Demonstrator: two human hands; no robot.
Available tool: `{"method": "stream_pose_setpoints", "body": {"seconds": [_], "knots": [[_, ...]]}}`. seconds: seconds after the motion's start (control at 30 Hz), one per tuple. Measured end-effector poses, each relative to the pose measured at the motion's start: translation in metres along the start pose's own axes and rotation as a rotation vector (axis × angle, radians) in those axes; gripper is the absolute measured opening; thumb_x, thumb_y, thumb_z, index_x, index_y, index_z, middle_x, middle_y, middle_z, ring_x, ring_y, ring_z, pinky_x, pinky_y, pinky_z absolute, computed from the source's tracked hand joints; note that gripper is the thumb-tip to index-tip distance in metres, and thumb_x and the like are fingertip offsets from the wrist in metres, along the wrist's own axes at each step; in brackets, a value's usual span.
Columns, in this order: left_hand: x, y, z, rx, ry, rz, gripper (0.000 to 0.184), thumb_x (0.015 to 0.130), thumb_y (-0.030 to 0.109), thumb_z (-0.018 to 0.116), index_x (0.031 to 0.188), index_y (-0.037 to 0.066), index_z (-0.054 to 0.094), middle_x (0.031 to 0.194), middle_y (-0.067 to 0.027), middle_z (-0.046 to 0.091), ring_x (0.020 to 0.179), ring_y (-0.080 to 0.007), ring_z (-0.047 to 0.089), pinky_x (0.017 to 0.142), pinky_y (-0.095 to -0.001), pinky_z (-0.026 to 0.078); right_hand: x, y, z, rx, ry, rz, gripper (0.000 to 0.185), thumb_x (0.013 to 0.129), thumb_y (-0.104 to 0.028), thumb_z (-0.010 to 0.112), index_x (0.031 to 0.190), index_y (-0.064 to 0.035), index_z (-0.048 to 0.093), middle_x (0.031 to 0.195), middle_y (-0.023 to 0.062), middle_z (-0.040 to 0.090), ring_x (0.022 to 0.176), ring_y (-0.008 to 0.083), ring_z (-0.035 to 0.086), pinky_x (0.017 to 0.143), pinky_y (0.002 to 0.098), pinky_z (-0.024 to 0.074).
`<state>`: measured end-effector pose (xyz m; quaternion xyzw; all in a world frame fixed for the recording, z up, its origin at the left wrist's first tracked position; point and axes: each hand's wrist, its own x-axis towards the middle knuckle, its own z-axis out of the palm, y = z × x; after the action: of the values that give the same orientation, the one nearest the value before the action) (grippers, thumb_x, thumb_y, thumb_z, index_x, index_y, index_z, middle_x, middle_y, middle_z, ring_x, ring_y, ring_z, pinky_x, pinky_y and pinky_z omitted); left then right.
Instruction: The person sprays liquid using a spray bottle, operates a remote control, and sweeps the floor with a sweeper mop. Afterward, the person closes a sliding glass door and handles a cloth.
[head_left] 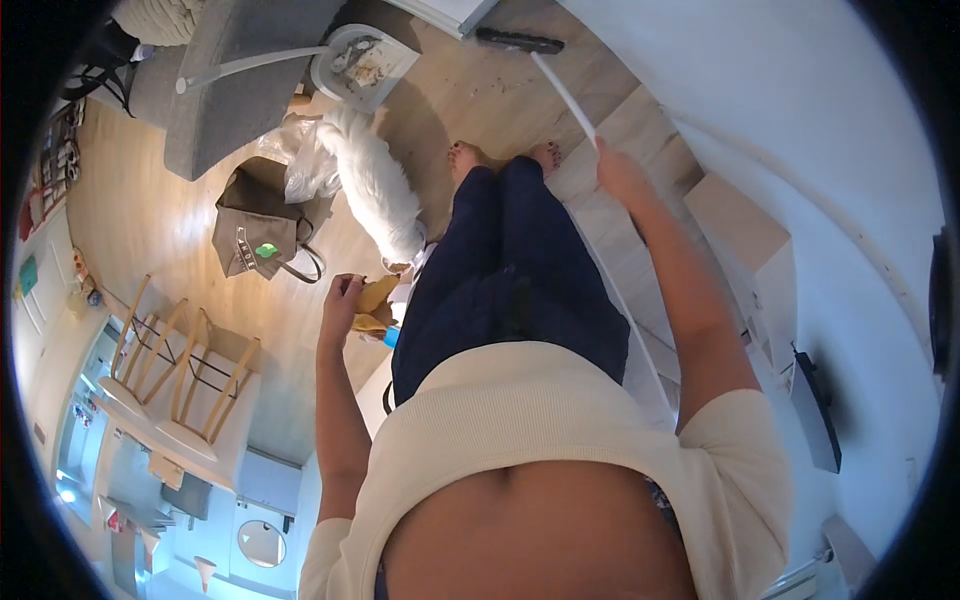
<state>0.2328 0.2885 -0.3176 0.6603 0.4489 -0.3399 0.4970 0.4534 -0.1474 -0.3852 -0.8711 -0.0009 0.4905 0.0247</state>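
Stools point(185, 375): thin wooden legs at your far left; wood-grain floor point(150, 225) opens between them and the bag.
Brown bag point(255, 225): soft, slumped, below the grey sofa's point(225, 85) blunt edge; crinkled clear plastic point(308, 165) lies just beside.
Left hand point(345, 290): your fingers close on a crumpled mustard item point(376, 298), material unclear, near the furry white animal's point(375, 185) head.
Dustpan point(364, 68): debris inside, long pale handle crossing the sofa.
Broom point(566, 95): dark bristles near the white cabinet's edge; floor room shows between them and your bare feet point(466, 158).
Right hand point(622, 178): you grip the broom's straight pale handle, fingers closed.
Wall point(800, 90): smooth, right of your arm.
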Motion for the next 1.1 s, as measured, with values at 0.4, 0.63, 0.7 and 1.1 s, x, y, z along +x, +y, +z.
{"method": "stream_pose_setpoints", "body": {"seconds": [0.4, 0.63, 0.7, 1.1], "knots": [[-0.005, -0.022, 0.0, 0.11, 0.051, -0.021, 0.026, 0.086, 0.024, 0.051, 0.098, 0.0, 0.053, 0.09, -0.008, 0.058, 0.082, -0.0136, 0.054, 0.074, -0.0259, 0.042, -0.062, -0.027, 0.067, 0.098, -0.155, 0.051, 0.047, 0.087, -0.021, 0.036, 0.133, -0.0115, 0.028, 0.101, 0.0234, 0.057, 0.093, 0.0377, 0.055, 0.081, 0.0475, 0.0423], [0.017, -0.022, -0.021, 0.206, 0.304, 0.118, 0.035, 0.082, 0.035, 0.055, 0.083, 0.0, 0.058, 0.072, -0.0098, 0.06, 0.071, -0.0168, 0.057, 0.067, -0.03, 0.044, -0.041, 0.045, 0.084, 0.26, 0.14, 0.154, 0.05, 0.085, -0.02, 0.043, 0.132, -0.0123, 0.03, 0.085, 0.025, 0.059, 0.081, 0.0392, 0.057, 0.074, 0.0476, 0.0443], [0.039, 0.023, -0.045, 0.437, 0.624, 0.201, 0.045, 0.078, 0.044, 0.057, 0.076, -0.001, 0.06, 0.066, -0.0136, 0.061, 0.067, -0.0255, 0.06, 0.063, -0.037, 0.045, -0.029, 0.05, 0.078, 0.604, 0.066, 0.318, 0.047, 0.084, -0.017, 0.043, 0.129, -0.0084, 0.034, 0.088, 0.0236, 0.06, 0.078, 0.0369, 0.058, 0.072, 0.0444, 0.0461], [0.205, 0.26, -0.164, 0.554, 0.808, 0.795, 0.09, 0.062, 0.033, 0.077, 0.127, -0.006, 0.028, 0.106, -0.0199, 0.055, 0.094, -0.0242, 0.056, 0.08, -0.0313, 0.045, -0.077, -0.07, 0.095, 0.572, -0.159, 0.126, 0.049, 0.086, -0.022, 0.043, 0.131, -0.0061, 0.03, 0.091, 0.0239, 0.058, 0.059, 0.0328, 0.061, 0.052, 0.0382, 0.0513]]}}
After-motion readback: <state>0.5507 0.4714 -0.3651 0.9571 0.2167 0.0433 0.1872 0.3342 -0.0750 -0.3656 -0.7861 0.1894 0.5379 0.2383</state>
